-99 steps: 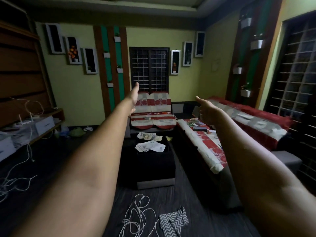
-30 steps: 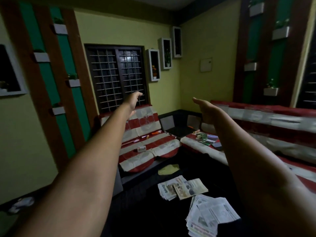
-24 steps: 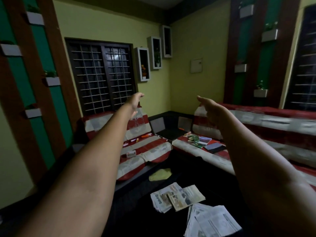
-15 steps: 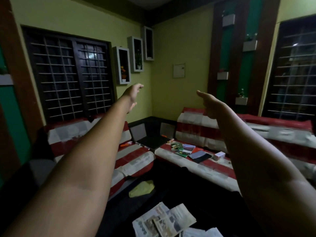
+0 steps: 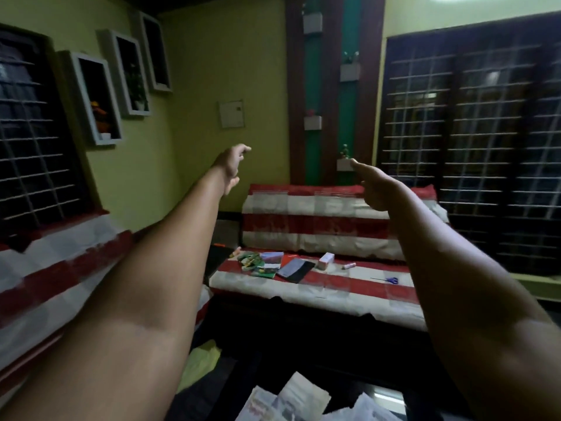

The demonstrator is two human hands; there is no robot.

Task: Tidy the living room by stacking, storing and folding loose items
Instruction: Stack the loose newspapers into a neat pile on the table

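Observation:
Both my arms stretch forward at chest height, holding nothing. My left hand (image 5: 233, 161) hangs in the air with loosely curled fingers. My right hand (image 5: 375, 186) is held out with its fingers extended toward the wall. Below them, loose items lie on the red-and-white striped sofa seat (image 5: 349, 288): green packets (image 5: 253, 262), a dark booklet (image 5: 295, 269), a small white box (image 5: 326, 260), a small tube (image 5: 349, 265) and blue scissors (image 5: 388, 280). Newspapers (image 5: 291, 402) lie on the dark table at the bottom edge.
A second striped sofa (image 5: 45, 278) runs along the left wall under a barred window (image 5: 27, 138). A yellow cloth (image 5: 202, 367) lies low between sofa and table. A large barred window (image 5: 473, 141) fills the right wall. White wall boxes (image 5: 97, 98) hang at left.
My view has swung right and closer to the right-hand sofa; the newspapers have slid to the bottom edge. Both arms stay stretched out with nothing in the hands.

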